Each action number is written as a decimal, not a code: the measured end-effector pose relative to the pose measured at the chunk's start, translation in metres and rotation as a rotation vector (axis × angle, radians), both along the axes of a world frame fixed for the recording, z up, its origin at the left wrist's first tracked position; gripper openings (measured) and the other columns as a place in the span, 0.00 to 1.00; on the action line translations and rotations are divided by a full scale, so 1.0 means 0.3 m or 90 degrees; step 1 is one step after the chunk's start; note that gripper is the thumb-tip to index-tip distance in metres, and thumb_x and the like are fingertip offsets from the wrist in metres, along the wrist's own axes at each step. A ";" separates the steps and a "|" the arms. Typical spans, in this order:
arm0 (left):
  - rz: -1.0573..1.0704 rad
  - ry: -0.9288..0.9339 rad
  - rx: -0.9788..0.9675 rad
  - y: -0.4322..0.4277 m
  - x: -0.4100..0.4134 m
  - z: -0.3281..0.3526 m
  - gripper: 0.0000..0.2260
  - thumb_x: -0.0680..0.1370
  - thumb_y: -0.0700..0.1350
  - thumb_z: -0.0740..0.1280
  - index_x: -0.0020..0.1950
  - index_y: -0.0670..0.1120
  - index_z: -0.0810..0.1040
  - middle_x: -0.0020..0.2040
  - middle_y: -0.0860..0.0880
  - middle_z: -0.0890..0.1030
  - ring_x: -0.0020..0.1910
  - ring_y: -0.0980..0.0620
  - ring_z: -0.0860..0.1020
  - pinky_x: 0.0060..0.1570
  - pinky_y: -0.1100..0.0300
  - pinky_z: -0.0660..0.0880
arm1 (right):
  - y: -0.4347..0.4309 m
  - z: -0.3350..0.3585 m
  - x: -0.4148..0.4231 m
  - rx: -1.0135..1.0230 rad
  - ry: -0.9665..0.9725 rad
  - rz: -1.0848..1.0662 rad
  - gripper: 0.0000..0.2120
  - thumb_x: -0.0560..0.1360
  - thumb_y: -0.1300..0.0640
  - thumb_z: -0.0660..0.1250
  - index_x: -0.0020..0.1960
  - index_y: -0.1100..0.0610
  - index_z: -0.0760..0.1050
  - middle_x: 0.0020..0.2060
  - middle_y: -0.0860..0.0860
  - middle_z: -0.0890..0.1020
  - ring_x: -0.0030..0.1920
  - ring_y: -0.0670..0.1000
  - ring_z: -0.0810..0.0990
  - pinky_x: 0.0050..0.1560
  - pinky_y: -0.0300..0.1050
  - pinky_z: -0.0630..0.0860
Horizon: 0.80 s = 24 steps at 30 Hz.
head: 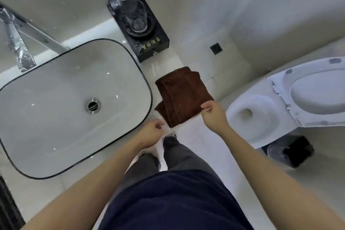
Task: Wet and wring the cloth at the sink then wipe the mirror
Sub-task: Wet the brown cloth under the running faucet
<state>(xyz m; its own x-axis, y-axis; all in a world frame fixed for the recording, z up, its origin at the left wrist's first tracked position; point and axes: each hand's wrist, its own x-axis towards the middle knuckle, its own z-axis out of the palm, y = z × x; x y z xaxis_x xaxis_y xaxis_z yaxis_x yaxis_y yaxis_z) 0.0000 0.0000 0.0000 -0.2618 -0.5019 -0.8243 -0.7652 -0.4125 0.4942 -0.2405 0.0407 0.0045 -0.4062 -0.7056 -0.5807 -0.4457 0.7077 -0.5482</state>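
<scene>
A folded brown cloth [182, 95] lies on the white counter [188, 56] to the right of the sink [56, 99]. My right hand [214, 115] pinches the cloth's near right corner between thumb and fingers. My left hand [152, 132] hovers at the cloth's near left corner with fingers curled; whether it touches the cloth I cannot tell. The sink is a white rounded basin with a black rim and a metal drain [92, 106]. A chrome faucet [16, 43] reaches over its far left side. The mirror is out of view.
A black tray [155, 46] holding upturned glass tumblers [136, 18] stands on the counter behind the cloth. To the right is an open toilet [261, 115] with its seat raised, and a black bin [291, 151] beside it on the floor.
</scene>
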 end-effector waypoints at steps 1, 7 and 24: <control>0.020 0.007 -0.005 -0.022 -0.029 -0.022 0.17 0.80 0.39 0.62 0.69 0.46 0.75 0.63 0.47 0.78 0.61 0.45 0.78 0.60 0.55 0.74 | -0.022 -0.008 -0.021 -0.008 0.013 -0.026 0.15 0.77 0.62 0.64 0.63 0.58 0.77 0.59 0.53 0.78 0.51 0.51 0.75 0.54 0.42 0.71; 0.238 -0.007 0.049 -0.105 -0.150 -0.053 0.20 0.79 0.38 0.66 0.71 0.41 0.71 0.57 0.45 0.77 0.55 0.47 0.77 0.54 0.56 0.73 | -0.112 -0.060 -0.056 0.033 0.085 0.156 0.29 0.77 0.56 0.67 0.76 0.57 0.64 0.71 0.57 0.71 0.69 0.59 0.72 0.70 0.59 0.72; 0.310 0.129 -0.047 -0.138 -0.172 0.198 0.06 0.76 0.46 0.74 0.50 0.45 0.85 0.44 0.49 0.85 0.43 0.52 0.83 0.42 0.63 0.76 | -0.141 0.229 0.037 -0.203 -0.141 0.051 0.07 0.78 0.62 0.69 0.46 0.51 0.75 0.42 0.46 0.79 0.47 0.50 0.79 0.51 0.44 0.77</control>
<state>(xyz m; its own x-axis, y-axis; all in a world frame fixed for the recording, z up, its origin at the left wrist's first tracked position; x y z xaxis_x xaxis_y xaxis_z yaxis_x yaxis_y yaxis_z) -0.0515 -0.0415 0.0594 -0.1346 -0.6596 -0.7395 -0.3804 -0.6547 0.6532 -0.2293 -0.0018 0.0731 -0.2321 -0.8893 -0.3942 -0.3391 0.4538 -0.8241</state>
